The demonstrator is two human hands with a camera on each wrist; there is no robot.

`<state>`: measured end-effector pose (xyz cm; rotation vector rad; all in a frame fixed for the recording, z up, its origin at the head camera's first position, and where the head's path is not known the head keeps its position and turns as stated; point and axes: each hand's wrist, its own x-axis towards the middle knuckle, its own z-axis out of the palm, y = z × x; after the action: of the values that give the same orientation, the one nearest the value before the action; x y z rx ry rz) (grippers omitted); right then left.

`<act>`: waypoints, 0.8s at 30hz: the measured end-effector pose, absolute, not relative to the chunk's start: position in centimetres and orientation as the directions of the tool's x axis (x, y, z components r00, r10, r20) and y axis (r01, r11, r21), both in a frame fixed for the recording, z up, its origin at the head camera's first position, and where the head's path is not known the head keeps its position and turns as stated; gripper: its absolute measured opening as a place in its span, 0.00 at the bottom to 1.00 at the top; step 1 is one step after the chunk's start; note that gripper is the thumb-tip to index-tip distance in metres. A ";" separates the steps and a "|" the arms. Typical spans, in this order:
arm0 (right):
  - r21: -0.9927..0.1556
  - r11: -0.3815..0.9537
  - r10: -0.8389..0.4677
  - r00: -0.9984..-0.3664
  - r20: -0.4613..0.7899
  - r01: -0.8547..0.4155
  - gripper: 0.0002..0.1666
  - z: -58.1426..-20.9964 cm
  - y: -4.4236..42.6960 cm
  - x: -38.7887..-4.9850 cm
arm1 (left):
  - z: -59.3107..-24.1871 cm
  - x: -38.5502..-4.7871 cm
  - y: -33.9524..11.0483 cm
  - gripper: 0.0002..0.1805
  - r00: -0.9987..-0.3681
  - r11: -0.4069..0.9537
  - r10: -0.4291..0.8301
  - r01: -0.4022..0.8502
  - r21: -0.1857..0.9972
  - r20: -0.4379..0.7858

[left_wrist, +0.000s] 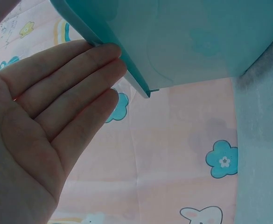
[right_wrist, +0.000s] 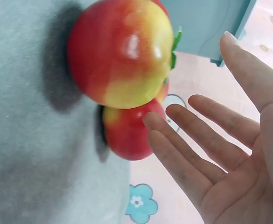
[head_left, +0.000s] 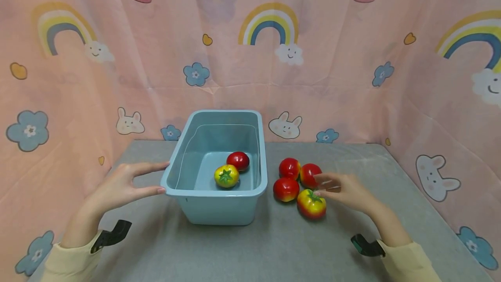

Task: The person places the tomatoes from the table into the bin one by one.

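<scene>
A light blue plastic basin (head_left: 219, 207) stands on the grey table. Inside it lie a red tomato (head_left: 238, 160) and a yellow-green tomato (head_left: 226, 176). My left hand (head_left: 127, 184) is at the basin's left rim, its straight fingers touching the edge in the left wrist view. To the right of the basin, several tomatoes sit in a cluster, among them a yellow-and-red tomato (head_left: 312, 204) in front and a red tomato (head_left: 286, 189) behind it. My right hand (head_left: 348, 190) hovers at their right side with fingers spread and nothing held; in the right wrist view a gap shows between palm and tomatoes.
A grey cloth covers the table (head_left: 282, 251). Behind and at both sides hangs a pink curtain (head_left: 235, 95) printed with rainbows, flowers and rabbits. A black wrist device (head_left: 113, 235) is on the left sleeve, another (head_left: 367, 246) on the right.
</scene>
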<state>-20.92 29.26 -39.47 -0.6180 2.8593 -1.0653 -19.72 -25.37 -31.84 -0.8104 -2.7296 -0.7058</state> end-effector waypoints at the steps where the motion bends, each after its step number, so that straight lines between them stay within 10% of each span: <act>1: -0.640 0.682 -0.376 -0.920 0.108 -0.354 0.31 -39.6 29.3 -20.9 | -31.8 -19.7 -25.4 0.30 -0.828 0.735 0.458 0.558 0.386 0.324; 24: -0.647 0.709 -0.376 -0.926 -0.011 -0.280 0.33 -41.6 29.2 -20.2 | -31.9 -19.7 -25.4 0.30 -0.828 0.738 0.458 0.558 0.380 0.324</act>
<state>-20.22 29.24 -41.63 -0.5353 2.7714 -1.0137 -19.68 -25.41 -31.88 -0.8080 -2.7302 -0.6956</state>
